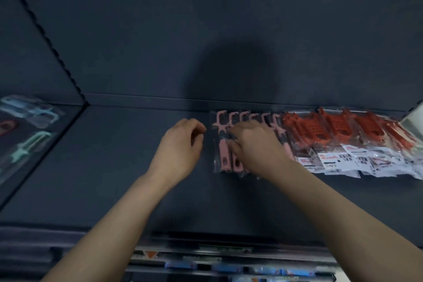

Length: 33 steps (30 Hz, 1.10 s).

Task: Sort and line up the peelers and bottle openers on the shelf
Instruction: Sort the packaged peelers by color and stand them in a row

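Squaring up pink peelers [223,158] at the shelf's [114,167] back edge, beside red packs [338,128]: right hand [254,144] fingers lie across them, grip unclear; left hand [180,146] loosely curled, empty, just left; next, probably nudge the row's left end flush.

The shelf [114,167] is dark blue-grey all over. The back wall [160,30] is the same dark colour, with an even darker round shadow [231,71] near 12 o'clock. Close to the middle, the pink peelers [223,155] lie in clear bags, with some black bits on them. At 3 o'clock the orange-red tools [338,128] have a pattern of little square holes. Their labels [332,160] are white with black writing and a bit of red. At 9 o'clock are pale blue peelers [43,113], a mint green peeler [29,144] and something red [8,126]. At 6 o'clock are an orange triangle [151,254] and blue packs [180,265].
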Available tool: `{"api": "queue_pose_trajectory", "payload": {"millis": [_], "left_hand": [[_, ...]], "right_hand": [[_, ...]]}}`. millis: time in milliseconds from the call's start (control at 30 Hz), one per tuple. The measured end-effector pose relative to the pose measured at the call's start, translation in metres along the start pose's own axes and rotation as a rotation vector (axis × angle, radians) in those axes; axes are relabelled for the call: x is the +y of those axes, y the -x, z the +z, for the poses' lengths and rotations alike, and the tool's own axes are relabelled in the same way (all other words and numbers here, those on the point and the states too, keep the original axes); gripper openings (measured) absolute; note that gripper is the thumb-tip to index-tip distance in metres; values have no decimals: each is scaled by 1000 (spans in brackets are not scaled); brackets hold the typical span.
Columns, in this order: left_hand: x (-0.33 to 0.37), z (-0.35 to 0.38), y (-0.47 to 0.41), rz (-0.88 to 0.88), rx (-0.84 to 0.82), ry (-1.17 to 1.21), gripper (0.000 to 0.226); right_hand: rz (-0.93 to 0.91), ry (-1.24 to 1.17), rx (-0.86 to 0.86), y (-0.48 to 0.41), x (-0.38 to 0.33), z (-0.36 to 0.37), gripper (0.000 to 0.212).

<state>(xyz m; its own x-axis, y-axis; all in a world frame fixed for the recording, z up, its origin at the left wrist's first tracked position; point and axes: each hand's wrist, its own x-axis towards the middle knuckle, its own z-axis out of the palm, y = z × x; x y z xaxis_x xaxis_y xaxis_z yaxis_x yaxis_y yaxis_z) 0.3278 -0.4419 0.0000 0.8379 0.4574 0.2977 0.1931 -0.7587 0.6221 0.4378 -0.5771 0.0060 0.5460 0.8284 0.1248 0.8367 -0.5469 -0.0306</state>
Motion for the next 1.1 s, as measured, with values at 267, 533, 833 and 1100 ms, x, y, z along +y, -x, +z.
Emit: {"api": "queue_pose_trajectory", "payload": {"millis": [267, 533, 833, 1100], "left_hand": [[-68, -97, 44, 50, 67, -155, 15], [-152, -196, 97, -24, 105, -328, 19], [-215, -260, 140, -186, 146, -440, 23], [-246, -290, 153, -353, 180, -491, 24]], "right_hand": [[-105, -1, 47, -27, -115, -12, 37], [-232, -61, 56, -50, -249, -11, 35], [-429, -90, 10, -86, -348, -1, 35], [-558, -157, -67, -126, -389, 15, 36]]}}
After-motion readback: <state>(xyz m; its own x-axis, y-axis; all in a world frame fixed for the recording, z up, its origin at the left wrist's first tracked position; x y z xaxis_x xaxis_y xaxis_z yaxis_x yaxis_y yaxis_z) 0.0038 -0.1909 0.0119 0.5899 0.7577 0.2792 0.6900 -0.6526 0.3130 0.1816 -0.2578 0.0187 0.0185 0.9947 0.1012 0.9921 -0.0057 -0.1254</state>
